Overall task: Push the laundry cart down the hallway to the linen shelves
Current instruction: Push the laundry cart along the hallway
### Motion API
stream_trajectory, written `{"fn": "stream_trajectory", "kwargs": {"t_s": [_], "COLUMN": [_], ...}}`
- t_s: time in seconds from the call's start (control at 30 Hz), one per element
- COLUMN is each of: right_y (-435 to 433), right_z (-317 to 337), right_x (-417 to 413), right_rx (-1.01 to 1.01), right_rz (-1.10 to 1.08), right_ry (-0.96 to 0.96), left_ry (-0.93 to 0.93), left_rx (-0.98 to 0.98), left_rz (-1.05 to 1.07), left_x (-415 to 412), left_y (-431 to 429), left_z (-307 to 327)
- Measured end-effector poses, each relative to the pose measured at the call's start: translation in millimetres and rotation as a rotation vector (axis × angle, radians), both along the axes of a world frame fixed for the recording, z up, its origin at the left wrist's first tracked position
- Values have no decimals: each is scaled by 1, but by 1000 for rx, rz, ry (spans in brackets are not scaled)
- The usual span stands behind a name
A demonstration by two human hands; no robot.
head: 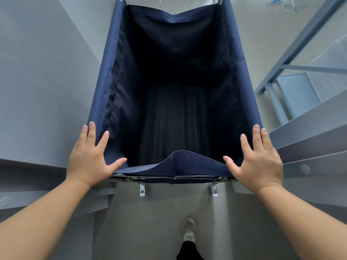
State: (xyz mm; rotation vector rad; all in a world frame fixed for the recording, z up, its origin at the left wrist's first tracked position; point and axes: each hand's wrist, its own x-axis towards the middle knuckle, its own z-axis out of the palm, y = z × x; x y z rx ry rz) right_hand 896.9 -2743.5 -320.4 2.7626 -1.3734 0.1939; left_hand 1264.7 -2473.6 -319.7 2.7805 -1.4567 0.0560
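The left hand [90,158] lies flat on the near left corner of the laundry cart [109,59], fingers straight and spread. Its thumb runs along the near edge, and its fingers lie over the left rim. The right hand [259,160] mirrors it on the near right corner, palm down with fingers splayed, thumb pointing inward along the near edge. Neither hand curls round anything; both press on the fabric-covered rim.

Between the thumbs, the navy cloth of the near wall sags into a loose fold [176,160] over a thin metal bar [169,177]. The cart stands directly ahead of the person, its deep fabric bag stretching away. The bottom is too dark to make out. Two metal caster brackets [142,189] [213,188] show under the near edge.

The cart sits on a grey floor [150,212] between a plain grey wall [37,72] on the left and a grey rail with a round cap [305,168] on the right. Beyond the rail stands a pale blue metal frame [293,59]. Below the cart, one light shoe [189,229] steps forward. Far off at the upper right lies what may be scraps of plastic [281,2].
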Motion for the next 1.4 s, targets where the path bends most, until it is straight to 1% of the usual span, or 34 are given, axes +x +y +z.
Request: {"fn": "stream_trajectory", "kwargs": {"t_s": [0.47,0.7,1.17,1.4], "right_y": [-71,-98,-183,-227], "right_z": [-1,-4,5,9], "right_x": [58,78,161,198], "right_rx": [24,31,57,63], "right_rz": [-10,-12,-34,-41], "right_ry": [5,25,54,75], "left_ry": [1,21,11,2], "left_rx": [2,-8,-16,-16], "left_rz": [-14,-10,-34,-82], "left_x": [68,86,171,214], "left_y": [-75,-102,-197,-247], "left_z": [-7,-8,-4,-4]}}
